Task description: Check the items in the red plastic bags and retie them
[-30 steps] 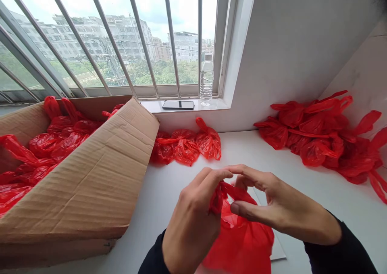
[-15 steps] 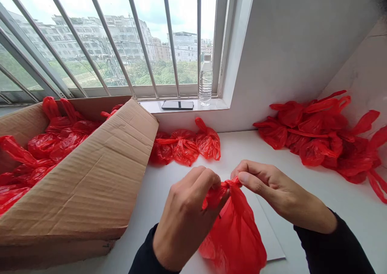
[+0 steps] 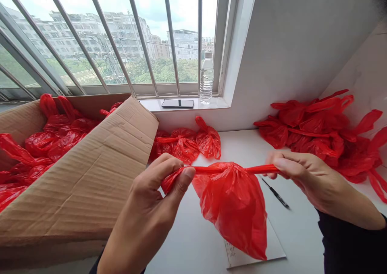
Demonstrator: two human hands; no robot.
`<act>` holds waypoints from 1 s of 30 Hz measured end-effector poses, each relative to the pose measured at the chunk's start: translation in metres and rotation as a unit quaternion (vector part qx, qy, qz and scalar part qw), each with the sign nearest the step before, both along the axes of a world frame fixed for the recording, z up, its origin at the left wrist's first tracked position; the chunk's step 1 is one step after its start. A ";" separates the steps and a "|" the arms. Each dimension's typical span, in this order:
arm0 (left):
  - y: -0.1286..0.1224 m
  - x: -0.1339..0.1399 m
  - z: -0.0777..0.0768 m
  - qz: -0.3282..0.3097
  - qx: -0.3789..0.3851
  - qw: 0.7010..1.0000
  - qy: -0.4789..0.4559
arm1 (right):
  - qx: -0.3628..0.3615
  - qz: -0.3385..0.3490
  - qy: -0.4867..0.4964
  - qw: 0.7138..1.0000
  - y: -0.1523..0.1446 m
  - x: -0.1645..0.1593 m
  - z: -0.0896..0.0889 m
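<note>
A red plastic bag [image 3: 236, 207] hangs between my hands above the white table, gathered at its neck with both handles stretched out sideways. My left hand [image 3: 157, 205] pinches one handle between thumb and fingers. On the other side, my right hand [image 3: 302, 177] grips the opposite handle, its fingertips slightly blurred. Under the bag lies a notepad [image 3: 256, 258] with handwriting on it, partly covered from view. A black pen [image 3: 275, 193] rests on the table close to my right hand. What the bag contains cannot be made out.
A cardboard box [image 3: 90, 177] full of red bags [image 3: 60, 137] stands at the left. Several tied red bags [image 3: 184, 145] sit by the wall, and a heap of them [image 3: 320, 132] lies at the right. A phone [image 3: 177, 103] and a water bottle [image 3: 206, 78] occupy the windowsill.
My hands have moved apart from the knot, pulling the handles taut to left and right. The bag has lifted, and the pen and the notepad's writing now show.
</note>
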State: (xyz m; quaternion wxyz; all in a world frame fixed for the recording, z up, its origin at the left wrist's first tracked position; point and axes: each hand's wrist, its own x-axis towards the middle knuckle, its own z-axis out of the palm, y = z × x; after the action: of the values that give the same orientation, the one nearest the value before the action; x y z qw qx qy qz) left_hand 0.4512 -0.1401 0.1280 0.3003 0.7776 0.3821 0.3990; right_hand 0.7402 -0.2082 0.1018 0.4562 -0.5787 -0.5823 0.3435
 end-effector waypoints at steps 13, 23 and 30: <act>-0.045 0.035 -0.024 -0.218 -0.285 0.915 -0.186 | -0.069 0.125 0.683 0.716 0.033 -0.041 -0.012; -0.041 0.059 -0.025 -0.339 -0.040 0.902 0.264 | -0.118 0.036 0.747 0.653 0.063 -0.012 -0.039; -0.043 0.065 -0.022 -0.308 0.014 0.853 0.422 | -0.128 -0.002 0.759 0.638 0.083 -0.002 -0.066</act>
State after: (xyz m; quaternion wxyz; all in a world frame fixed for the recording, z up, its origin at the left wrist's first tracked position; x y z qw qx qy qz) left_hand 0.5159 -0.1835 0.1056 0.2073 0.9531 0.2076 -0.0747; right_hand 0.7378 -0.1253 0.0357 0.6599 -0.1681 0.0204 0.7321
